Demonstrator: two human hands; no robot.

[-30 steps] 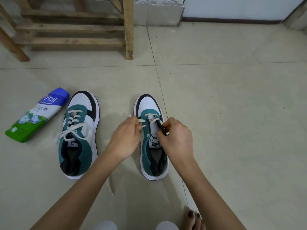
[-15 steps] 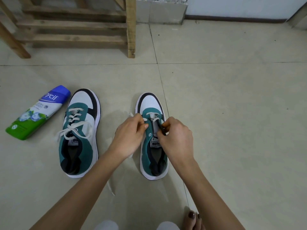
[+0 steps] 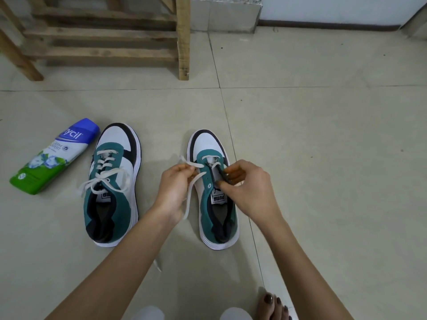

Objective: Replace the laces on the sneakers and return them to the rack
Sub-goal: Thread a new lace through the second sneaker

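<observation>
Left hand [image 3: 173, 188] pinches the white lace [image 3: 190, 197]; right hand [image 3: 249, 188] pinches the Puma sneaker's [image 3: 208, 205] eyelet edge. Blue-capped bottle [image 3: 54, 157] lies at nine o'clock.

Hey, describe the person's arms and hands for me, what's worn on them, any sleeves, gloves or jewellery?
Nothing is worn on them. The left hand and right hand are ungloved, with no rings showing. The left forearm and right forearm are bare down to the frame's edge: no sleeves, watch or bracelets in view. The fingernails are too hidden to judge.
</observation>
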